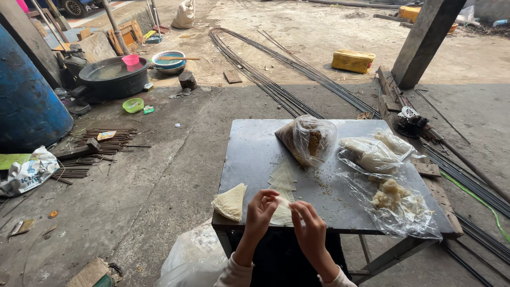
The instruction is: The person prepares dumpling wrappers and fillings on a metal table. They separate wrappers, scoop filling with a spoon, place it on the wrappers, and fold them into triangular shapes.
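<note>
- One grey table [255, 154] stands on a concrete floor [175, 159], carrying everything the hands work with.
- Long steel rods [276, 90] curve across the floor beyond the table; a blue drum [26, 101] stands far left, with a black basin [111, 77] behind it.
- Clear plastic sheet [398, 212] on the table's right side holds a lump of dough [390, 194].
- Two clear bags lie at the back: one with brown filling [308, 139], one with pale wrappers [372, 151].
- Folded wrapper stack [230, 202] sits at the table's near left corner.
- Left hand [260, 212] and right hand [308, 226] meet at the near edge, fingertips pinching a thin pale wrapper [281, 212] between them, just above the table.
- More loose wrappers [282, 175] lie just behind it.
</note>
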Demonstrator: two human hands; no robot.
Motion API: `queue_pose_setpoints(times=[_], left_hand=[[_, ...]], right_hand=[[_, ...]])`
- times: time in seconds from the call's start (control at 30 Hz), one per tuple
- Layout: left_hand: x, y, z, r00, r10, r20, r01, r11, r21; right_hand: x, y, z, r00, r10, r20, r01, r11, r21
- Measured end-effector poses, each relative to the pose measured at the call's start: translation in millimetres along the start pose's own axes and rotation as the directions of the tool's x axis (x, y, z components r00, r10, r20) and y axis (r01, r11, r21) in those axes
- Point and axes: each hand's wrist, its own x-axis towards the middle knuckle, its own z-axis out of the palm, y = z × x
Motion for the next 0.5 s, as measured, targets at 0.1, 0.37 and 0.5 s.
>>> queue_pose_setpoints(times=[0.1,0.37,0.5], left_hand=[[19,12,7,0.977,0.214,0.021,-0.214,0.954,0.211],[-19,14,5,0.997,0.030,-0.071,0.054,0.378,0.924],[-27,3,-3,0.999,-0.009,-0.051,0.051,0.359,0.932]], right_hand=[[22,2,-8,0.949,-0.266,-0.167,0.260,0.964,-0.057],[-3,21,0,0.936,-0.353,0.003,0.346,0.916,-0.201],[-16,23,6,0.923,-0.381,-0.042,0.358,0.896,-0.262]])
